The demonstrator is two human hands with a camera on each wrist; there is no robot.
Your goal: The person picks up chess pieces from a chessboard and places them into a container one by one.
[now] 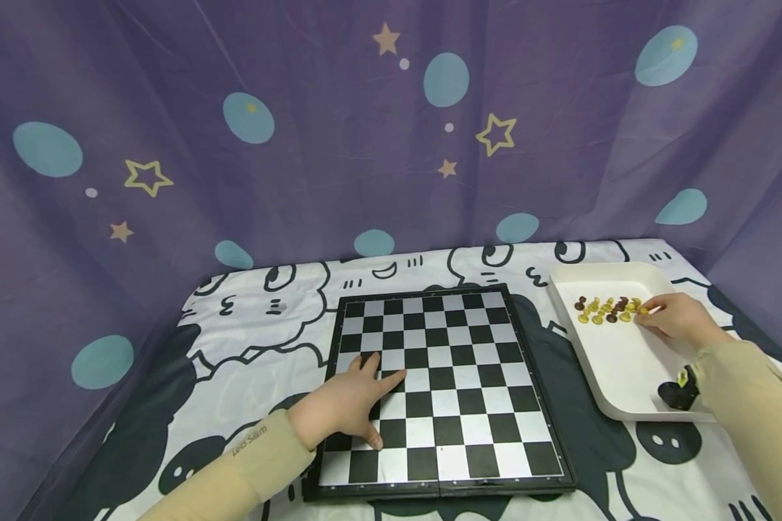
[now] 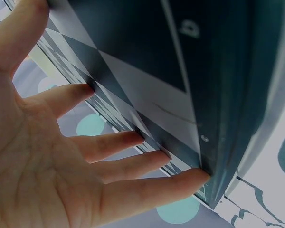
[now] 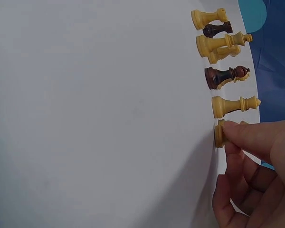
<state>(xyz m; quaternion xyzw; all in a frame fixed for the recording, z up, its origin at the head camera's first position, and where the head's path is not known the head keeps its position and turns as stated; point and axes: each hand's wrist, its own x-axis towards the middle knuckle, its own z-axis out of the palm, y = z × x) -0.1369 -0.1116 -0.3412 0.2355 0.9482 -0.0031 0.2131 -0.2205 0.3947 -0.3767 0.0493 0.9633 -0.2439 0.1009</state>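
A black-and-white chessboard [image 1: 443, 401] lies flat on the patterned cloth. On its left side my left hand [image 1: 348, 405] rests with fingers spread, and the left wrist view shows the fingertips [image 2: 199, 176] at the board's surface near its edge. Over the white tray [image 1: 615, 373] to the right, my right hand [image 1: 680, 322] pinches a yellow chess piece [image 3: 219, 135] between thumb and fingers. The fingers hide most of that piece. Beside it stands a yellow queen-like piece [image 3: 235, 106], then a dark bishop [image 3: 223, 77], a yellow king [image 3: 223, 44] and a yellow rook [image 3: 206, 19].
Several yellow and dark pieces [image 1: 597, 317] are grouped in the tray's far half. The tray's raised rim [image 1: 576, 354] faces the chessboard across a strip of cloth. A purple curtain [image 1: 339, 181] with stars and ovals hangs behind the cloth-covered table [image 1: 267, 391].
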